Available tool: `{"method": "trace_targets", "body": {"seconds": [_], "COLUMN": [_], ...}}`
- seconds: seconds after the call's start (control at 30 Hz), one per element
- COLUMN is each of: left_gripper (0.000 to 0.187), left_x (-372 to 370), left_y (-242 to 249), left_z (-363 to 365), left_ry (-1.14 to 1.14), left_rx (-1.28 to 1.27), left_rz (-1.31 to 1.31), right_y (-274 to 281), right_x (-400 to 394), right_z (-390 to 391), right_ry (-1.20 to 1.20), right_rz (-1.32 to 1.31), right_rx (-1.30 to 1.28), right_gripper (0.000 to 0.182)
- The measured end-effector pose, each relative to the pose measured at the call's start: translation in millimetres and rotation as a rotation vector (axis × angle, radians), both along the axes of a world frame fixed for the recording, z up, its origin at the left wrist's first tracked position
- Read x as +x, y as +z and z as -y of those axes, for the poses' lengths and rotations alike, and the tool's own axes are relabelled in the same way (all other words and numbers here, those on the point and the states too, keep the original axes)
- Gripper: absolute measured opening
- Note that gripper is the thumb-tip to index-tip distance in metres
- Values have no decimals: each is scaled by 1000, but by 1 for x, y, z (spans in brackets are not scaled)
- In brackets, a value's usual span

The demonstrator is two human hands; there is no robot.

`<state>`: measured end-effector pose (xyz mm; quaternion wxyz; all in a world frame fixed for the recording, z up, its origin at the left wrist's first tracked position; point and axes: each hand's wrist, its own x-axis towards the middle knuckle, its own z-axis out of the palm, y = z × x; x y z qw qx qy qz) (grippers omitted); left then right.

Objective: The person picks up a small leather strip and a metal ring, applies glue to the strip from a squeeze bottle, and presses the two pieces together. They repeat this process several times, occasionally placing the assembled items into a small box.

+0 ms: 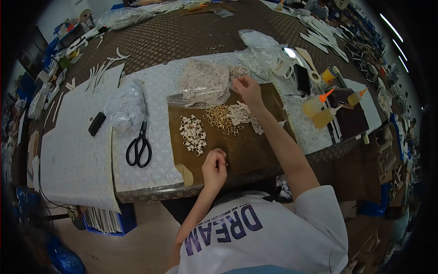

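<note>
My left hand [214,168] is closed, fingers curled, low over the brown mat [246,155]; whatever it may hold is hidden. Reaching farther out, my right hand [247,92] pinches its fingers together beside a clear plastic bag [204,82] packed with pale pieces. I cannot make out what is in that pinch. Between the hands lie a heap of gold-coloured metal rings [222,119] and some loose pale strips [239,113]. To their left is a pile of small white tabs with gold rings [193,134]. My right forearm partly covers the strips.
Black-handled scissors [138,148], a black oblong object [96,123] and a bundled clear bag [126,107] lie left of the mat. Glue bottles [315,106], a phone [301,79] and a white mug [283,64] stand or lie at the right. A person sits at the far right.
</note>
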<state>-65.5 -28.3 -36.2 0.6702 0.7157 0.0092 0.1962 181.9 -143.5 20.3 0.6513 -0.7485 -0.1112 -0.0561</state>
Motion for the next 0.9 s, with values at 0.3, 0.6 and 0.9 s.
{"method": "trace_targets", "body": {"seconds": [0.3, 0.6, 0.9], "left_gripper": [14, 14, 12], "left_x": [-1, -1, -1], "left_y": [3, 1, 2], "left_z": [-1, -1, -1], "left_ry": [6, 9, 8], "left_rx": [45, 47, 53], "left_rz": [-2, 36, 20], "right_y": [14, 13, -13], "right_x": [7, 5, -1], "right_z": [-6, -5, 20], "right_ry": [234, 281, 239], "right_rz": [-247, -253, -146], "right_rx": [-89, 68, -217], "right_gripper": [14, 11, 6]}}
